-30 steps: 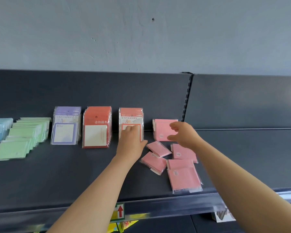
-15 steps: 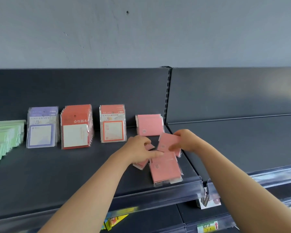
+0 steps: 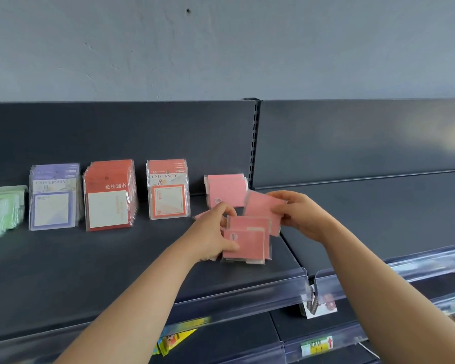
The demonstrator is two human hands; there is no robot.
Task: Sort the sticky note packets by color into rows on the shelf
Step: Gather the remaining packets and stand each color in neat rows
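My left hand grips a small stack of pink sticky note packets just above the dark shelf. My right hand pinches another pink packet, tilted, right behind that stack. More pink packets lean upright against the back panel. To their left stand rows of orange-framed packets, red packets and purple packets, then green packets at the left edge.
A slotted upright divides this shelf from a bare dark shelf bay on the right. Clear plastic price rails run along the front edges. Lower shelves with labels and goods show below.
Both hands came off the shelf rows and gathered the loose pink packets; the left now holds a stack and the right lifted one packet. The camera view shifted rightward.
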